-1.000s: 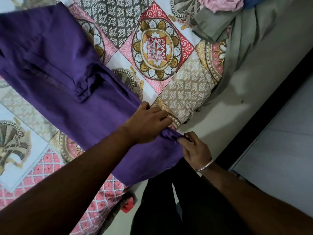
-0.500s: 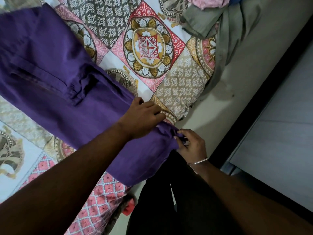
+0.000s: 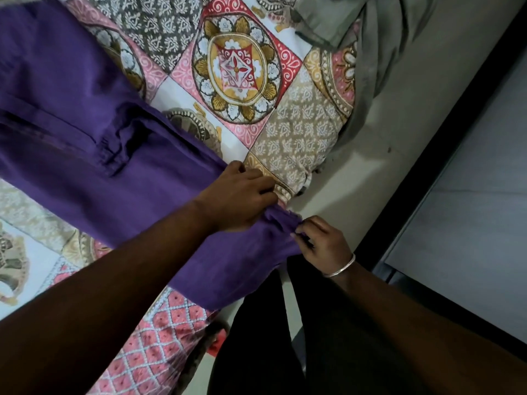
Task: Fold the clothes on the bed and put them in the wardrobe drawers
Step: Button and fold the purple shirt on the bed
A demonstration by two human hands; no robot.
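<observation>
A purple garment (image 3: 85, 132) lies spread across the patterned bedsheet (image 3: 236, 69), running from the upper left down to the bed's near edge. My left hand (image 3: 239, 198) rests on its lower end with fingers curled into the bunched hem. My right hand (image 3: 322, 240), with a metal bangle on the wrist, pinches the same bunched purple hem from the right side. The two hands are close together at the bed's edge.
A grey-green garment (image 3: 368, 41) is heaped at the upper right of the bed. The pale mattress side (image 3: 399, 132) and a dark frame strip (image 3: 445, 138) run diagonally; tiled floor (image 3: 470, 209) lies to the right. My dark trousers (image 3: 285, 337) fill the bottom centre.
The view has drifted, shifting the bed to the left in frame. Both hands stay on the purple hem, which looks more bunched between them than a second ago.
</observation>
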